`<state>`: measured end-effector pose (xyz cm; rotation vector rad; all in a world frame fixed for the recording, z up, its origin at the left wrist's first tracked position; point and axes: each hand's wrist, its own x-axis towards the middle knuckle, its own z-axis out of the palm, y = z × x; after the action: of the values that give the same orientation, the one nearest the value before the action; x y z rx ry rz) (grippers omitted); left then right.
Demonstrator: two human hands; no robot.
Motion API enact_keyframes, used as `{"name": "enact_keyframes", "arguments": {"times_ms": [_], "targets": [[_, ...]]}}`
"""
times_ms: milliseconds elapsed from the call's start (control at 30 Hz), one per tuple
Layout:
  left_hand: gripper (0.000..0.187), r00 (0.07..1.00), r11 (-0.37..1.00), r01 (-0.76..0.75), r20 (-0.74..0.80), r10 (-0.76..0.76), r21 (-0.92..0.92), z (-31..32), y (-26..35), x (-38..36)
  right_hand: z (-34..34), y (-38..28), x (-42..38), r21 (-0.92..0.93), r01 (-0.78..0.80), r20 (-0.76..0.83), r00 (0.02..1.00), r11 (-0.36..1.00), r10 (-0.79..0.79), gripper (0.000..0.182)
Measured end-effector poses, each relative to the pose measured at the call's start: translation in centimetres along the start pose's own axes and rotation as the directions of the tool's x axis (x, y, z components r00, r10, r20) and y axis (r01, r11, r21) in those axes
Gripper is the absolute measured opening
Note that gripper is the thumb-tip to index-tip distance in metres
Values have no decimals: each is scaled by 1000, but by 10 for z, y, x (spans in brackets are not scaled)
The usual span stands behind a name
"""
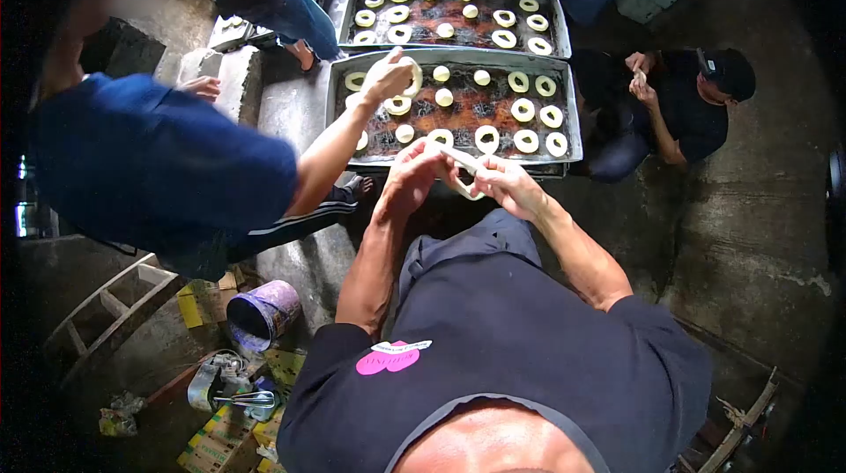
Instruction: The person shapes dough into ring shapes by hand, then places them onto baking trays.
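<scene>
A pale ring of dough [461,157] is stretched between my two hands, just in front of the near edge of the closer metal tray [577,121]. My left hand [413,177] grips its left side with bent fingers. On the right side, my right hand [510,186] pinches it between thumb and fingers. The fingers hide part of the ring. Beyond my hands, dough rings [486,139] and round dough balls [404,134] lie on the tray's dark, oily surface.
A second tray [564,28] with more dough pieces stands behind. At left, a co-worker's hand [388,77] holds a dough ring over the near tray. Another person [696,107] sits at right. A bucket [264,313] and a mixer [231,380] are at lower left.
</scene>
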<state>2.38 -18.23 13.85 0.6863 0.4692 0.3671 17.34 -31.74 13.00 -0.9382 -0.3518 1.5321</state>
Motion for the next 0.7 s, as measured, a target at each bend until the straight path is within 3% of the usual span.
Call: {"name": "enact_keyframes", "arguments": {"times_ms": [33,67,100,167,200,233,300,367,400,500,533,567,600,633,700], "targets": [[17,996,996,89,-32,-89,8,-1,-2,0,-1,-3,-3,-246,28,-28,999,969,-36,16],[21,971,951,151,139,-193,269,-3,-2,0,-3,-8,-2,-458,35,-39,997,888,-60,18],[23,931,847,269,103,-351,459,1,-10,0,-5,-13,-1,-644,33,-48,995,764,-83,21],[23,954,848,57,223,-203,527,15,-23,5,-2,-19,-8,-635,51,-60,992,771,-115,23],[20,984,874,115,64,-164,473,7,-23,10,-1,-23,-8,-628,86,-59,986,773,-157,25],[22,992,897,43,86,-90,441,14,-10,11,-3,-22,-9,-643,37,-67,992,765,-104,27],[21,990,943,128,16,-140,308,6,-20,20,-13,-32,-13,-698,-74,-98,995,712,7,26],[22,993,983,103,40,-111,154,-11,-49,32,-47,-38,1,-697,-27,-160,980,717,-118,29],[24,997,987,72,-40,-67,146,-15,-68,40,-62,-42,9,-736,-62,-170,981,674,-95,30],[34,974,984,144,-194,-121,108,-41,-112,68,-80,-37,53,-815,-151,-257,960,559,-114,29],[45,944,949,218,-296,-145,230,-38,-105,70,-82,-39,69,-836,-133,-239,962,532,-136,29],[45,939,948,225,-311,-149,225,-50,-110,71,-89,-42,85,-855,-112,-219,963,506,-157,29],[45,894,912,274,-430,-124,307,-70,-118,69,-138,-4,118,-894,-124,-269,917,431,-294,32],[45,838,863,334,-539,-87,379,-87,-122,64,-144,-4,140,-849,-289,-420,878,442,-232,35],[45,791,893,364,-594,-146,265,-112,-118,37,-188,14,186,-824,-214,-415,859,524,-301,36]]}}
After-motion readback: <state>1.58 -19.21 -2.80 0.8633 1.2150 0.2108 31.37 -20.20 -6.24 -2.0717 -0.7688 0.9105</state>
